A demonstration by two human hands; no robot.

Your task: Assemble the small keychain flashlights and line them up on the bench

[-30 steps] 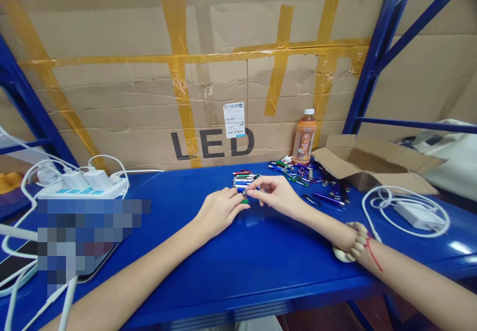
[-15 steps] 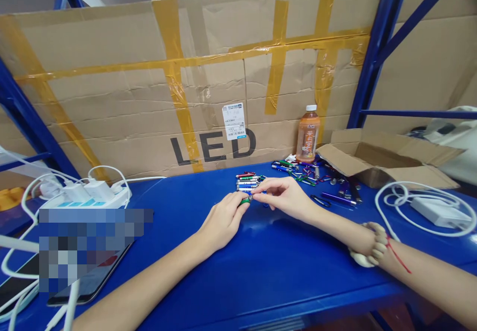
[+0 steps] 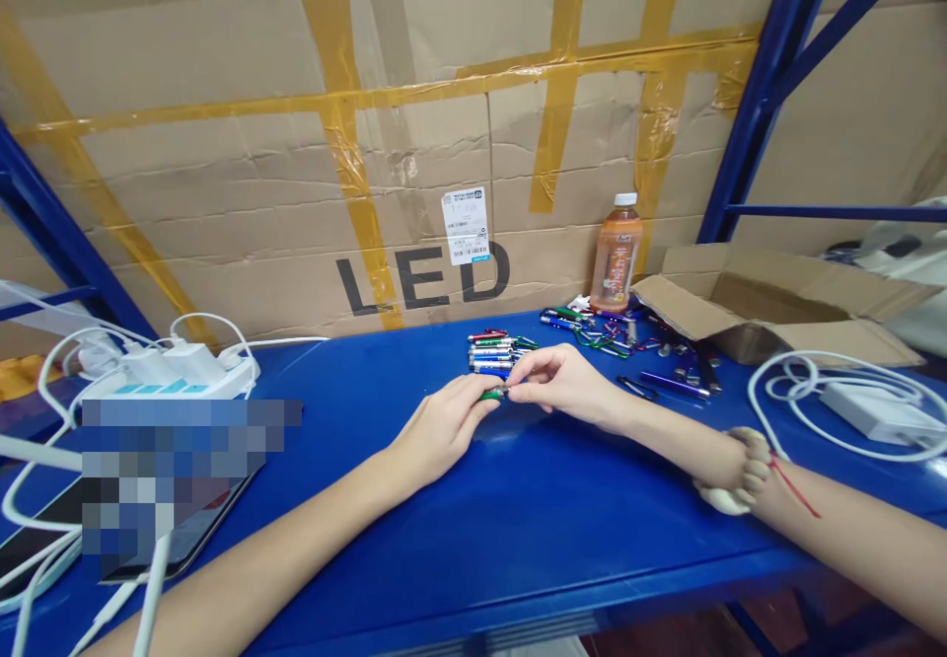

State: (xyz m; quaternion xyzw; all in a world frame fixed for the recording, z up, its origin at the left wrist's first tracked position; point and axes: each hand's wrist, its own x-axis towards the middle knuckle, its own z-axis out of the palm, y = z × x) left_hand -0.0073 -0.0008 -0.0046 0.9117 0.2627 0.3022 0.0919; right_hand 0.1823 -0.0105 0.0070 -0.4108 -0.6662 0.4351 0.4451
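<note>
My left hand point(image 3: 438, 430) is closed around a small green mini flashlight point(image 3: 491, 395), a metal tube mostly hidden by the fingers. At the tube's silver right end, the thumb and fingertips of my right hand point(image 3: 568, 387) are pinched together. Whether a separate small part sits in that pinch is too small to tell. Just beyond my hands lies a row of similar mini flashlights point(image 3: 489, 351) in red, green, silver and blue. Farther right is a loose pile of coloured tubes and carabiner clips point(image 3: 596, 333), with a purple tube point(image 3: 675, 386) in front.
An orange drink bottle point(image 3: 617, 255) stands behind the pile, beside an open cardboard box point(image 3: 784, 312). A white adapter with coiled cable point(image 3: 880, 412) lies right. At left are a power strip point(image 3: 178, 396) and a dark tablet point(image 3: 214, 529). A large carton point(image 3: 414, 183) walls the back.
The view has tilted slightly down. My right hand stays at the silver end of the green flashlight, its fingers a little more drawn in; my left hand keeps its hold.
</note>
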